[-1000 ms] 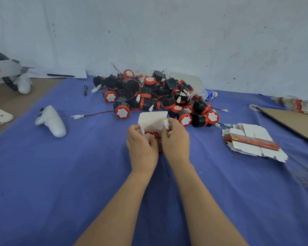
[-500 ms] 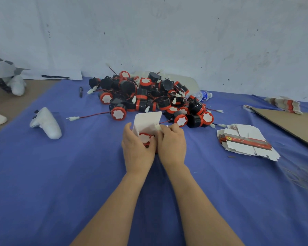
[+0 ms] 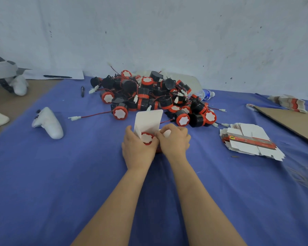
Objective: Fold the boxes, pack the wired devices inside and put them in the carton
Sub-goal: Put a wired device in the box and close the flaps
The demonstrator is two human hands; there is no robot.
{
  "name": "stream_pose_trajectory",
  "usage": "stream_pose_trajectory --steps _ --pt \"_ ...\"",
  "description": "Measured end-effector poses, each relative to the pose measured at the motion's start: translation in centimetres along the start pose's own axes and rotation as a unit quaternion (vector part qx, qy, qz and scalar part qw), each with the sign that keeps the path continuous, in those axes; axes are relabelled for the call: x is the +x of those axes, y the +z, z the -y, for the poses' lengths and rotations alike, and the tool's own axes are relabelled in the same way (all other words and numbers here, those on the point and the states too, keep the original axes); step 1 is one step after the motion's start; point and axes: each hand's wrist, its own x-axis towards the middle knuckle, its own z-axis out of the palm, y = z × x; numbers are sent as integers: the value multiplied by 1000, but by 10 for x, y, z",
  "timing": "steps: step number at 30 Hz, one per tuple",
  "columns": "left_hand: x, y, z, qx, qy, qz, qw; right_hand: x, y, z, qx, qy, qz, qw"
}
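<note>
The white cardboard box (image 3: 148,119), red-capped black wired device (image 3: 147,138) inside, I saw gripped by left hand (image 3: 137,150) and right hand (image 3: 174,142) together.

Matt, faintly creased blue cloth (image 3: 60,183) over the surface. Matt white card of the box (image 3: 148,119), centre. Glossy black and red plastic of the wired devices (image 3: 149,96), far. Smooth white plastic controller (image 3: 49,123), left. Dull brown cardboard (image 3: 292,121), right.

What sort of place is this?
Likely a small hand-packing workbench: a heap of wired devices, a stack of flat boxes, and the left hand and right hand holding a box with one device inside.
</note>
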Motion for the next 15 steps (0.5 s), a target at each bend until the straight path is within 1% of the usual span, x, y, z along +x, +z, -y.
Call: stream_pose_trajectory --steps 1,2,4,5,7,8,10,12,15 --pt "0 0 0 1 -2 2 1000 0 0 0 38 17 13 999" --pt "1 0 0 2 -1 3 1000 1 -1 0 99 40 34 994" --pt "0 1 0 6 3 3 1000 7 -5 -2 211 102 68 970" --pt "-1 1 0 11 4 2 1000 10 -6 -3 230 125 80 962" --pt "-1 2 0 23 1 -1 1000 15 -5 -2 197 131 91 967" --pt "0 3 -1 29 -5 -2 1000 15 -3 0 158 111 85 977" --pt "0 4 -2 36 -14 -6 999 12 2 -2 101 35 64 992" --pt "0 4 -4 43 -15 -14 999 7 1 -9 113 -31 62 991" --pt "1 4 -4 47 -11 -18 999 -1 -7 -18 171 -111 118 972"
